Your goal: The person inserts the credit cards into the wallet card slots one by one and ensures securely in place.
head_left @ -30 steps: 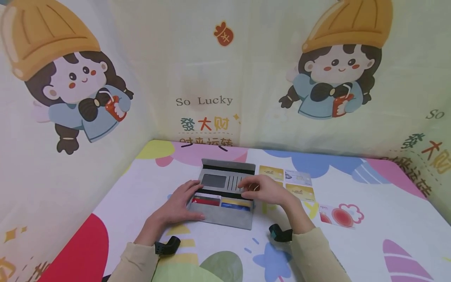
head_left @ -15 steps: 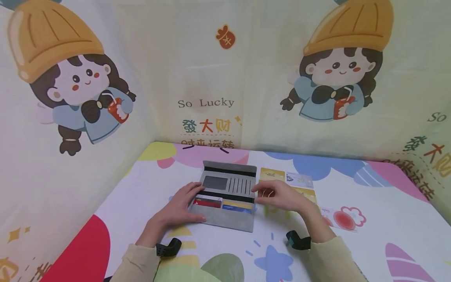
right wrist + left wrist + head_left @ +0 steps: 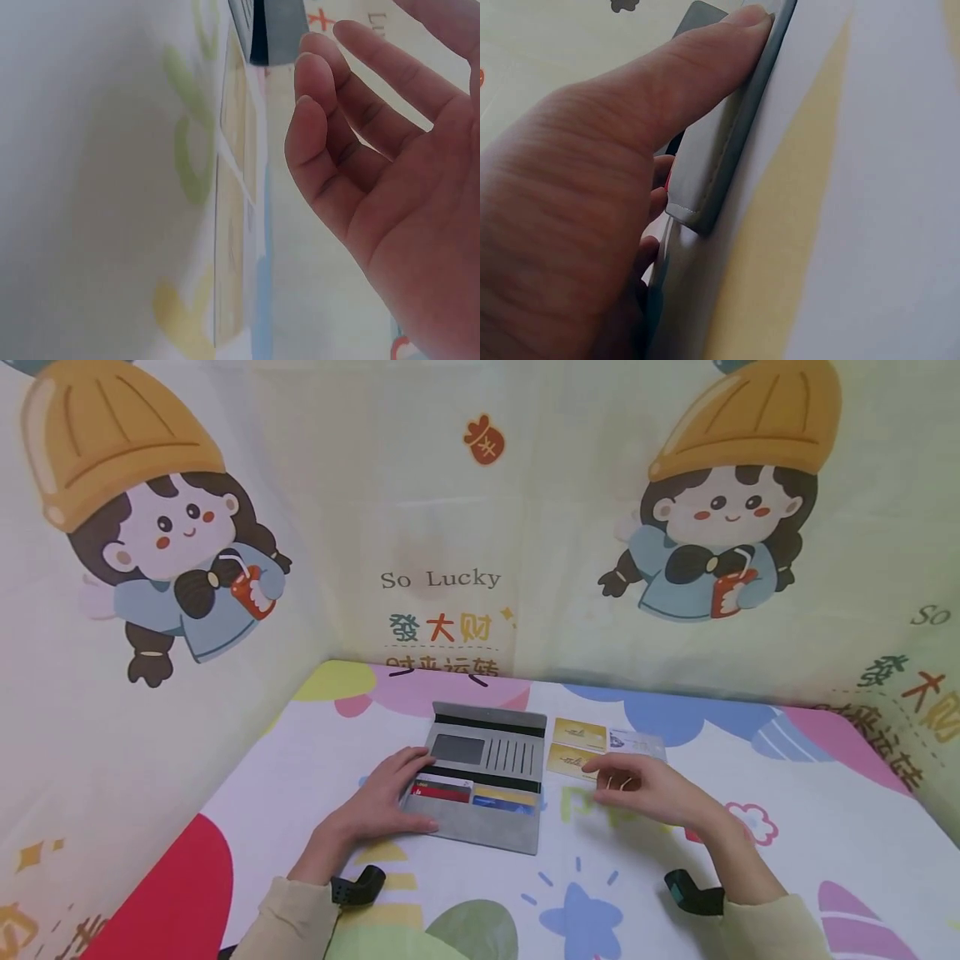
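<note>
A grey long wallet (image 3: 484, 832) lies unfolded on the table, with a red-and-white card (image 3: 441, 792) and a blue-and-yellow card (image 3: 504, 801) showing in its near pocket. My left hand (image 3: 382, 797) rests on the wallet's left side; in the left wrist view its thumb (image 3: 712, 67) lies along the wallet's edge. To the right, my right hand (image 3: 645, 785) hovers with loosely bent fingers, holding nothing. Beside its fingertips lie one gold card (image 3: 567, 760), another gold card (image 3: 580, 733) behind it and a silver card (image 3: 633, 742). The right hand hides part of this group.
A patterned cloth (image 3: 420, 935) covers the table. Behind my right wrist, a red-patterned card (image 3: 693, 835) is mostly hidden. Printed cream sheets (image 3: 450, 510) stand as walls at the back and sides. Each wrist wears a black camera mount (image 3: 693, 893).
My right hand has moved from over the wallet's slots to the right, over the loose cards. My left hand stays on the wallet. The view has shifted slightly.
</note>
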Tool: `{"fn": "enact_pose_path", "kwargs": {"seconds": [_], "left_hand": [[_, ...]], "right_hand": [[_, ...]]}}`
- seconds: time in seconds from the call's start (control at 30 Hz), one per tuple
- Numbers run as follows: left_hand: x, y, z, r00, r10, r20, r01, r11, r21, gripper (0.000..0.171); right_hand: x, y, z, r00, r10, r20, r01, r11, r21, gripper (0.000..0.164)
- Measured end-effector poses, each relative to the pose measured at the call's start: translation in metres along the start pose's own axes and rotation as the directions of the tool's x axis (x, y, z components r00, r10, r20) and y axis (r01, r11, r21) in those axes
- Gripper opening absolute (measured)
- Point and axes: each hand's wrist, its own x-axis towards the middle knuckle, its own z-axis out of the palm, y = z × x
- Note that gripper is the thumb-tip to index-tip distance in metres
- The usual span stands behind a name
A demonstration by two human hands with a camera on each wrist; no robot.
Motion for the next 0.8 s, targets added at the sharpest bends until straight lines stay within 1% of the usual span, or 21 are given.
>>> {"fn": "enact_pose_path", "kwargs": {"seconds": [0.1,0.23,0.37,0.47,0.67,0.8], "left_hand": [[0.000,0.000,-0.001,1.000,0.005,0.004,-0.005,1.000,-0.007,0.098],[0.000,-0.001,-0.001,1.000,0.000,0.010,0.000,1.000,-0.007,0.098],[0.000,0.000,-0.001,1.000,-0.006,0.014,0.006,1.000,0.000,0.098],[0.001,0.001,-0.002,1.000,-0.009,0.013,0.009,1.000,-0.001,0.099],[0.001,0.002,-0.001,1.000,-0.016,0.013,0.016,1.000,-0.011,0.099],[0.001,0.001,-0.001,1.000,-0.019,0.015,0.019,1.000,-0.001,0.099]], "right_hand": [[-0.008,0.002,-0.007,0.999,0.029,-0.014,-0.029,0.999,-0.023,0.040],[-0.017,0.008,-0.016,0.998,0.042,-0.045,-0.044,0.997,-0.056,0.040],[-0.028,0.013,-0.024,0.994,0.079,-0.081,-0.084,0.994,-0.063,0.041],[-0.035,0.016,-0.029,0.991,0.091,-0.100,-0.099,0.992,-0.073,0.042],[-0.048,0.023,-0.036,0.984,0.122,-0.128,-0.132,0.988,-0.077,0.043],[-0.056,0.029,-0.039,0.979,0.146,-0.140,-0.160,0.982,-0.096,0.045]]}}
